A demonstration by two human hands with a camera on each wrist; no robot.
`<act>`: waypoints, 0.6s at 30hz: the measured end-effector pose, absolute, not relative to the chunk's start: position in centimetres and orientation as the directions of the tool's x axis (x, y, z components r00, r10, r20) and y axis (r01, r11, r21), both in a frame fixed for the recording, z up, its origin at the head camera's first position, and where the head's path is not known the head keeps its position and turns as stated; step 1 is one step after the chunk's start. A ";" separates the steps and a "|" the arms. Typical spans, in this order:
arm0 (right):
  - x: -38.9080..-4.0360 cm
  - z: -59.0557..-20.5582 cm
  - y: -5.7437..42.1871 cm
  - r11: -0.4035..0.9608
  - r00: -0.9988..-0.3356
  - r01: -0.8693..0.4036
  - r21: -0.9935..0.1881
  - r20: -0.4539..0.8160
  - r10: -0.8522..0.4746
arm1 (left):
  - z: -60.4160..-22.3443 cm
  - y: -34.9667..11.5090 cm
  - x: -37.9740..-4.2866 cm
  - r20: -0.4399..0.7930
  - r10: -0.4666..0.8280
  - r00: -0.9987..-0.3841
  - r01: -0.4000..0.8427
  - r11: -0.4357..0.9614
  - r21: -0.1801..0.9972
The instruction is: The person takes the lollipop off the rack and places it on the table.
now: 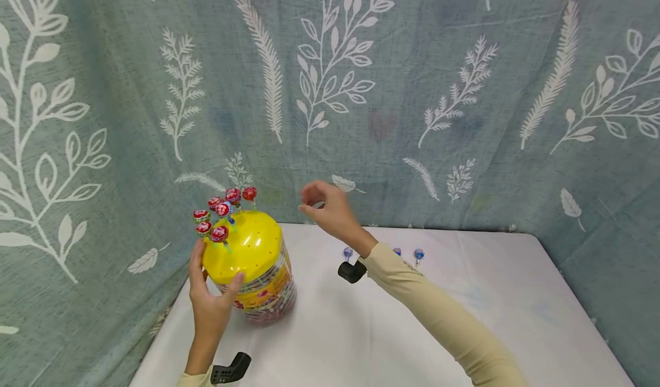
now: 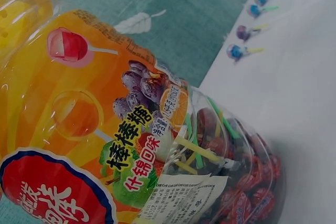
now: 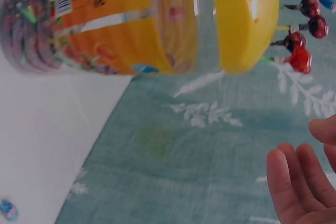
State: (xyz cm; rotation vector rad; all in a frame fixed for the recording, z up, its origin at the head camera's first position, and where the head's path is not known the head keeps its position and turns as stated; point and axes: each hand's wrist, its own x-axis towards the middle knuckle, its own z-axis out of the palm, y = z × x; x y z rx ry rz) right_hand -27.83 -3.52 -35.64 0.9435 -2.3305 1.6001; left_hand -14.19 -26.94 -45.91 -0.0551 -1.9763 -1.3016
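A clear plastic jar of lollipops with an orange printed label stands at the left of the table. Several red-wrapped lollipops, and one with blue on its wrapper, stand by their sticks in holes of the yellow lid. My left hand grips the lid's side, thumb at the front and fingers round the left. To the right of the lid, my right hand is raised in the air, fingers loosely bent with nothing between them; its fingers show apart from the thumb in the right wrist view.
Several blue-wrapped lollipops lie in a row on the white tablecloth, partly hidden by my right forearm in the head view. A green-grey curtain with white leaf prints hangs behind and beside the table.
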 end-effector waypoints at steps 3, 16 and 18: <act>-27.9 -35.1 -4.8 0.224 -0.783 -0.576 -0.786 0.454 -0.425 | -44.9 -26.4 -13.6 0.624 -0.338 -0.704 0.442 0.479 0.758; -28.3 -34.4 -9.4 0.217 -0.770 -0.568 -0.794 0.419 -0.481 | -44.1 -26.5 -13.2 0.540 -0.370 -0.756 0.361 0.451 0.816; -28.4 -34.5 -10.1 0.217 -0.766 -0.570 -0.793 0.417 -0.489 | -44.8 -26.8 -13.6 0.528 -0.375 -0.762 0.353 0.443 0.824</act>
